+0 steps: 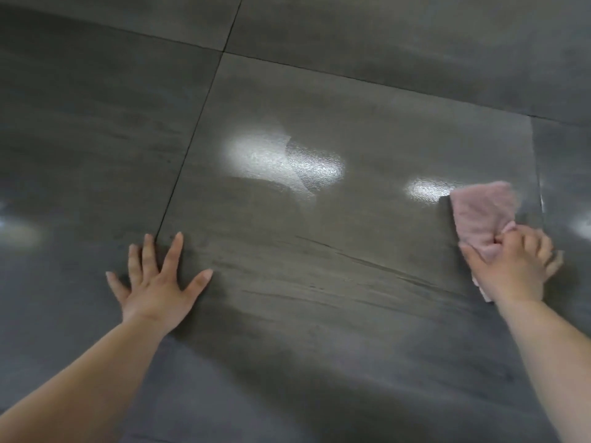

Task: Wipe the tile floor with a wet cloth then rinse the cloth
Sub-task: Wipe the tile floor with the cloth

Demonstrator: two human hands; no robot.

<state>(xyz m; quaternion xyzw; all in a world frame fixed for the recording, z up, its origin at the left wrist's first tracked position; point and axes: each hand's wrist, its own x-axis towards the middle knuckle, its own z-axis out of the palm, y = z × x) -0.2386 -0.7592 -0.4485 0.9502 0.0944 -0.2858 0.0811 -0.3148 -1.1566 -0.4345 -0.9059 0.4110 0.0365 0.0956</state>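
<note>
Grey tile floor (319, 251) lies under both your hands. Your left hand (156, 282) rests flat on it, fingers spread, holding nothing. Your right hand (515, 266) grips a pink cloth (479, 215), which lies on the floor just beyond that grip.

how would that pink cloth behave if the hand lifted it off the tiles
The pink cloth would probably droop: it looks soft and bunches where the right hand grips it. It may feel heavy for its size and drip, since the tile floor shines as if wet near it. Pushed flat, it likely slides easily on that glossy surface.
</note>
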